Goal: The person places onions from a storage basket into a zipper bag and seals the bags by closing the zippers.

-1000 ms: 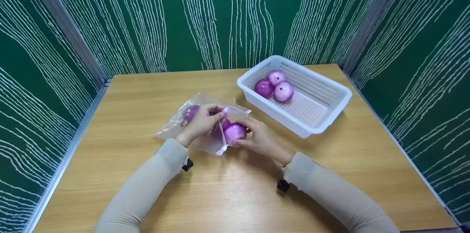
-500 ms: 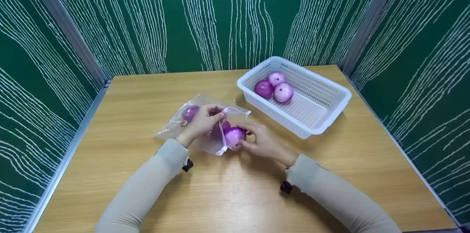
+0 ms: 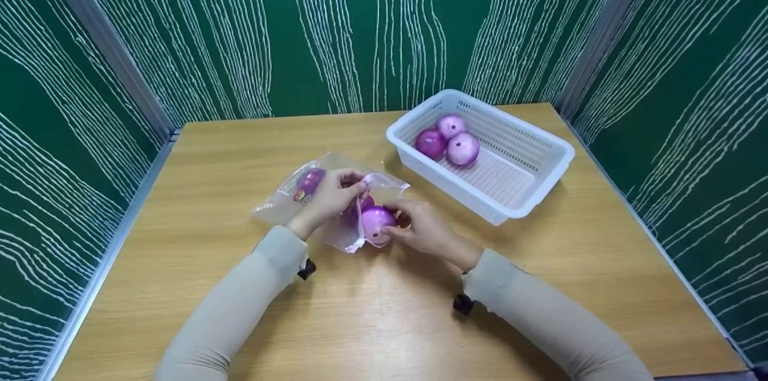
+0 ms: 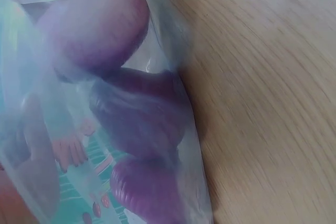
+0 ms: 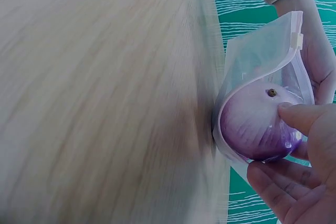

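Note:
A clear zip bag (image 3: 345, 240) with a pinkish slider edge lies on the table, its mouth facing right. My left hand (image 3: 329, 198) pinches the upper edge of that mouth. My right hand (image 3: 427, 228) grips a shiny red onion (image 3: 376, 225), thumb on the near side and fingers beneath in the right wrist view. This onion (image 5: 252, 121) sits inside the bag's mouth, with the zip rim (image 5: 273, 72) around it. Deeper in the bag are two more red onions, one in the middle (image 4: 139, 114) and one at the far end (image 4: 147, 190). My left hand partly hides them in the head view.
A white perforated basket (image 3: 528, 201) stands at the back right, with three red onions (image 3: 463, 149) grouped in its left end. Green panels with white wavy lines (image 3: 408, 27) enclose the wooden table (image 3: 384, 321) at the back and sides.
My right hand has pushed the red onion a little left, into the bag's mouth, and the onion has turned in its fingers. My left hand keeps its hold on the bag's edge.

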Action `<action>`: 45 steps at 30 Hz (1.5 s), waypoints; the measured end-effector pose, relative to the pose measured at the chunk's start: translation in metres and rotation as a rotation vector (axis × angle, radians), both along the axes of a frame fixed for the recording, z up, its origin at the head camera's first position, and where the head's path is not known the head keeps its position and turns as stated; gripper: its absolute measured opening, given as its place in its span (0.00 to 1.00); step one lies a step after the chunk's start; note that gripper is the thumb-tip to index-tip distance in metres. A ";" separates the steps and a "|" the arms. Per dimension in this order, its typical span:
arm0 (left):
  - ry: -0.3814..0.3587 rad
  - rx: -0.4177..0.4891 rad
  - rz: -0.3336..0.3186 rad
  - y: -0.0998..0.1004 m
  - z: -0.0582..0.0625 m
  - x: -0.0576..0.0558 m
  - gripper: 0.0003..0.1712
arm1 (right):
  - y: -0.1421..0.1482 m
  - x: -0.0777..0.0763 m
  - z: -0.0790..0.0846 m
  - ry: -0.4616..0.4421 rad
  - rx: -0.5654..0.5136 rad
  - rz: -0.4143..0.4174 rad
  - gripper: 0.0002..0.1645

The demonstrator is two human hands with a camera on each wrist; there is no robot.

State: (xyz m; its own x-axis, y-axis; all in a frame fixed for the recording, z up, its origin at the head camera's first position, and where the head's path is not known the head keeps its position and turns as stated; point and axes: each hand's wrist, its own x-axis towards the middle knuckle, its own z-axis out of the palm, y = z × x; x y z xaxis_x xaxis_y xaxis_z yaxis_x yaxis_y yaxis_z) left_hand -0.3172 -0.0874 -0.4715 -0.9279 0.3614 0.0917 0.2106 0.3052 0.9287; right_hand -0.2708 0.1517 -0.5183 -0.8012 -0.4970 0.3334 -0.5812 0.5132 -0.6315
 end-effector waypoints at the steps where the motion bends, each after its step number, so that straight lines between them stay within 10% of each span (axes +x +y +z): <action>1: -0.002 -0.002 0.007 0.000 0.000 0.000 0.13 | -0.001 0.000 0.001 -0.002 0.007 -0.006 0.29; 45: 0.050 -0.019 -0.022 0.001 -0.003 -0.004 0.13 | -0.034 -0.016 -0.008 0.188 0.088 -0.301 0.31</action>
